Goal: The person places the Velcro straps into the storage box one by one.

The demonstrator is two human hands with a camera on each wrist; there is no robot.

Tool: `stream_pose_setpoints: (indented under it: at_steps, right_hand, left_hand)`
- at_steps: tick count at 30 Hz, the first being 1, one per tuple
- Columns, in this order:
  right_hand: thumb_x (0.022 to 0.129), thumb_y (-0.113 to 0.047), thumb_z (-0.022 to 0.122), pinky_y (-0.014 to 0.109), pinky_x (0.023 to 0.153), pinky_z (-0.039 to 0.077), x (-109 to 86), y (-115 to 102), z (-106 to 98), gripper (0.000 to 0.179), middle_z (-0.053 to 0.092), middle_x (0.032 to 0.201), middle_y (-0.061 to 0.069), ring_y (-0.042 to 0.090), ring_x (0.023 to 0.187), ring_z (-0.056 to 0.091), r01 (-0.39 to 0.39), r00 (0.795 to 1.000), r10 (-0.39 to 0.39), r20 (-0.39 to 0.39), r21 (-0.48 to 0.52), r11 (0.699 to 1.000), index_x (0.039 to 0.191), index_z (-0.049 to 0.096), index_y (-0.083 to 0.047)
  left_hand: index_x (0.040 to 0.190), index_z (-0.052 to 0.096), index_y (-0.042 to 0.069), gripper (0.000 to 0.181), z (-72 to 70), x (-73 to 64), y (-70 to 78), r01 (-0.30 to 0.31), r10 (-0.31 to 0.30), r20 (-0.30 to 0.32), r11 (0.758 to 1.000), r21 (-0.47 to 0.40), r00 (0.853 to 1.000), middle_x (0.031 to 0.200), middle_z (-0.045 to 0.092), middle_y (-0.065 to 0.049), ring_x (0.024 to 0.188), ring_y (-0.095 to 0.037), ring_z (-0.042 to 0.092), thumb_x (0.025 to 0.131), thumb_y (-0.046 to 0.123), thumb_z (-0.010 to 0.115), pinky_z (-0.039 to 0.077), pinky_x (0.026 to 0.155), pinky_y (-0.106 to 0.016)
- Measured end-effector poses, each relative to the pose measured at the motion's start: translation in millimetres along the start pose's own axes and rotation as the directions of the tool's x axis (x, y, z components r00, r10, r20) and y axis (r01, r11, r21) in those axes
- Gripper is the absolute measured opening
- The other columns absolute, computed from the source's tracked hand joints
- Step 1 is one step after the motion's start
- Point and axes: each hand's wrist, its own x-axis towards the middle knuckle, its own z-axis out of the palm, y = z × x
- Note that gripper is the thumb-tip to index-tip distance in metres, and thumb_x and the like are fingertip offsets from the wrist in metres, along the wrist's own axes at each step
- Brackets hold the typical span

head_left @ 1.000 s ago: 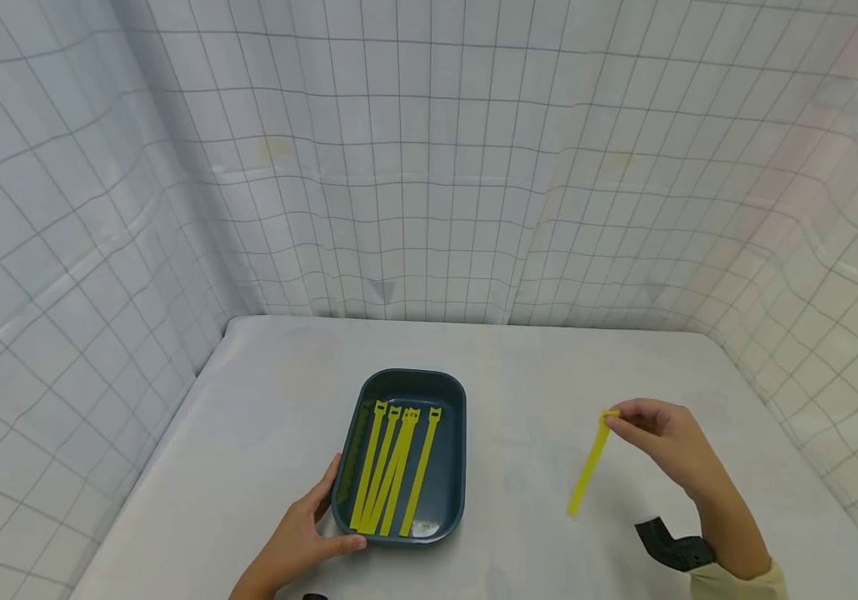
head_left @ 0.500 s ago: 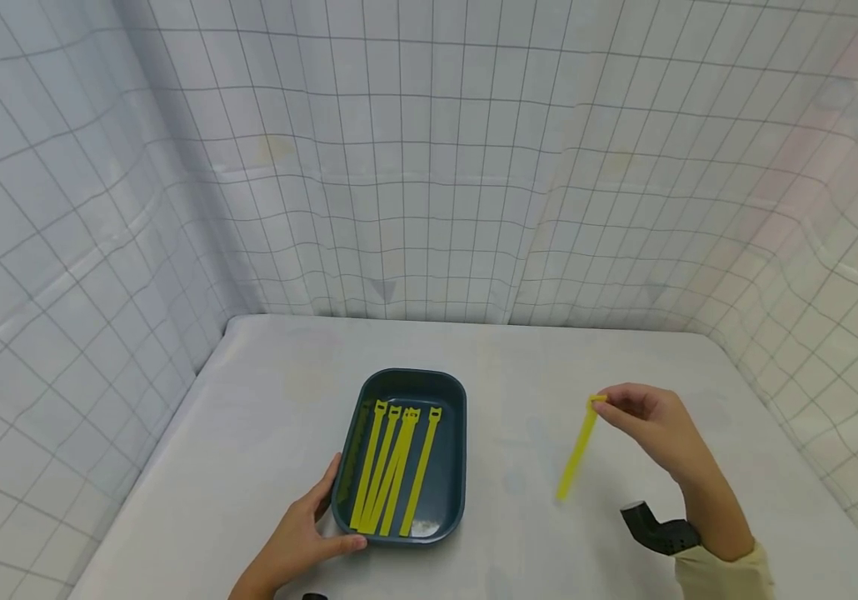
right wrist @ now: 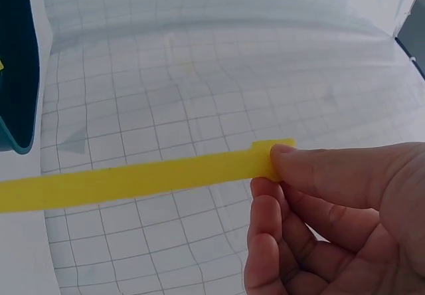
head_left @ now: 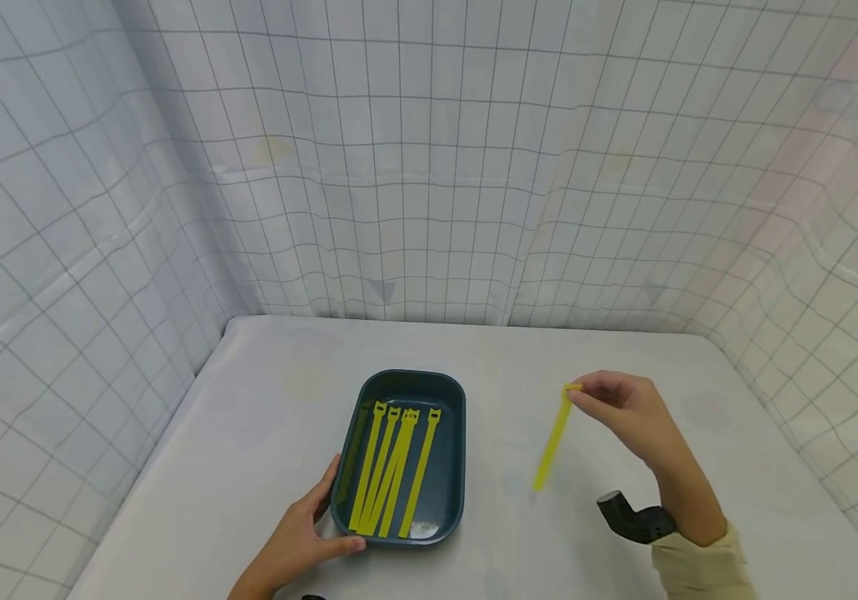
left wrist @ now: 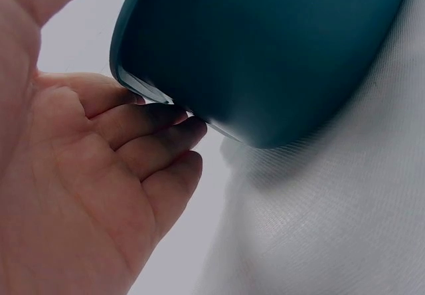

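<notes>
A dark teal tray sits left of the middle of the table, with several yellow hook-and-loop cable ties lying lengthwise in it. My left hand holds the tray's near left corner, thumb along the front and fingers against the left side. In the left wrist view, the fingertips meet the tray's outer wall. Off to the right, my right hand pinches one yellow cable tie by its wide head between thumb and fingers. The strap hangs slanting down, above the table.
The table has a white cover. Checked white curtains enclose it at the back and both sides. A black curved piece sits by the right wrist, near a pale yellow sleeve.
My right hand has moved left and slightly away from me, carrying the cable tie closer to the tray. The left hand and the tray have stayed practically where they were.
</notes>
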Motion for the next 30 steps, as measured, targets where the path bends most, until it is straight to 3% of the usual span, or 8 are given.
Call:
stream_pose_setpoints:
  at_steps: [7, 18, 30]
  right_hand:
    - [0.085, -0.015, 0.067, 0.024, 0.072, 0.053, 5.2, -11, 7, 0.018, 0.067, 0.089, 0.009, 0.022, 0.083, 0.063, 0.001, 1.000, 0.000, -0.004, 0.038, 0.999, 0.092, 0.066, 0.002]
    - [0.084, -0.010, 0.068, 0.025, 0.073, 0.052, 11.7, -25, 16, 0.016, 0.067, 0.087, 0.007, 0.016, 0.081, 0.062, 0.064, 0.997, -0.058, -0.055, 0.122, 0.990, 0.092, 0.067, 0.003]
    - [0.084, -0.008, 0.067, 0.026, 0.075, 0.052, 19.1, -35, 38, 0.015, 0.066, 0.088, 0.008, 0.018, 0.082, 0.062, 0.077, 0.997, -0.077, -0.007, 0.184, 0.980, 0.091, 0.066, 0.005]
  left_hand:
    - [0.147, 0.018, 0.010, 0.104, 0.3, 0.6, -1.9, -0.010, 0.010, 0.002, 1.000, -0.011, 1.000, 0.149, 0.020, -0.011, 0.133, -0.028, 0.024, 0.068, 0.025, 0.083, 0.030, 0.102, -0.044]
    - [0.147, 0.018, 0.009, 0.104, -0.1, 0.2, -2.0, -0.015, 0.015, -0.003, 1.000, -0.007, 1.000, 0.148, 0.020, -0.013, 0.133, -0.029, 0.024, 0.067, 0.024, 0.083, 0.030, 0.102, -0.043]
    - [0.147, 0.017, 0.009, 0.105, -0.6, 0.9, -4.1, -0.025, 0.025, 0.001, 1.000, -0.009, 1.000, 0.149, 0.020, -0.012, 0.133, -0.027, 0.023, 0.068, 0.025, 0.083, 0.029, 0.103, -0.043]
